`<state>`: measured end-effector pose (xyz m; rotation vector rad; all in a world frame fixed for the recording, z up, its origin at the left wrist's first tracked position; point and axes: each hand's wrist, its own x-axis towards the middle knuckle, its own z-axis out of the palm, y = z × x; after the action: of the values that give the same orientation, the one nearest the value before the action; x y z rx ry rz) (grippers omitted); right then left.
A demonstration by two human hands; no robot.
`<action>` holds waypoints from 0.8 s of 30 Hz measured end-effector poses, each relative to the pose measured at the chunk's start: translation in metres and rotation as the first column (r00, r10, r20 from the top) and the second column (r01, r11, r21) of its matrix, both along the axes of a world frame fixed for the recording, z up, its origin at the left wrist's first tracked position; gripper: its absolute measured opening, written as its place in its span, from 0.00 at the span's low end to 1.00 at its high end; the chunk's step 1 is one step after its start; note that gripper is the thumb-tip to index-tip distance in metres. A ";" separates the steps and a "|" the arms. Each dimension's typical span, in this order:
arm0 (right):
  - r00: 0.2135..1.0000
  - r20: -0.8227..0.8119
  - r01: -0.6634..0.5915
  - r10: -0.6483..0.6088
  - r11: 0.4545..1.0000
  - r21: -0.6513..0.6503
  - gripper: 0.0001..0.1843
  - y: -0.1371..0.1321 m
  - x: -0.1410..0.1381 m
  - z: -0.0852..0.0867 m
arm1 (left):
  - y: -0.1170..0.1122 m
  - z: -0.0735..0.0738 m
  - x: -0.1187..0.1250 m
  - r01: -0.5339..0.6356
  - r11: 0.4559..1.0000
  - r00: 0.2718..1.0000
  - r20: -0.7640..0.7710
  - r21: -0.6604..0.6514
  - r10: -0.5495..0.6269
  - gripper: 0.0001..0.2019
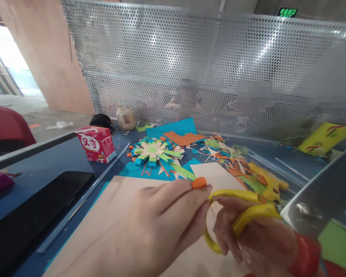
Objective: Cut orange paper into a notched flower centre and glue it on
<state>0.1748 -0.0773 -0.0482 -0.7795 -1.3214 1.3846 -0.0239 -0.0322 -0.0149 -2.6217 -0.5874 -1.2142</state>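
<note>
My left hand (161, 215) is in the lower middle, its fingers closed in a pinch on a small rounded piece of orange paper (199, 182). Beside it, my right hand (242, 231) has its fingers through the handle of yellow scissors (255, 211). Their grey blades point up and right, away from the orange piece. One handle loop lies against my left fingertips. Under both hands spreads a large pale cream paper sheet (103, 227) with blue paper beneath it. A layered paper rosette (154, 151) in blue, cream, green and orange sits just beyond.
Paper scraps (227, 154) litter the back right near a yellow glue gun (268, 182). A black phone (43, 211), a clear glue stick (86, 192) and a red box (96, 144) lie left. A perforated metal screen (167, 50) closes off the table's far side.
</note>
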 end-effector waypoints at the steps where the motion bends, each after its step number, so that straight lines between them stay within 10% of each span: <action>1: 0.996 -0.022 -0.083 0.083 0.996 -0.028 0.20 0.001 0.000 -0.001 | 0.000 -0.001 0.001 -0.002 1.000 1.000 0.005 0.005 0.002 0.08; 12: 0.983 -0.167 -0.084 0.073 0.994 -0.064 0.17 -0.002 -0.007 -0.011 | 0.007 -0.001 0.001 0.050 0.998 0.997 -0.065 0.027 -0.049 0.06; 24: 0.946 0.185 0.228 -0.267 0.951 0.206 0.20 -0.025 -0.031 -0.002 | 0.005 0.005 0.002 -0.039 0.999 0.988 -0.154 -0.034 0.034 0.19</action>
<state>0.1442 -0.1019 -0.0498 -0.9522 -1.4352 0.9861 -0.0217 -0.0276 -0.0094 -2.6915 -0.6319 -0.9895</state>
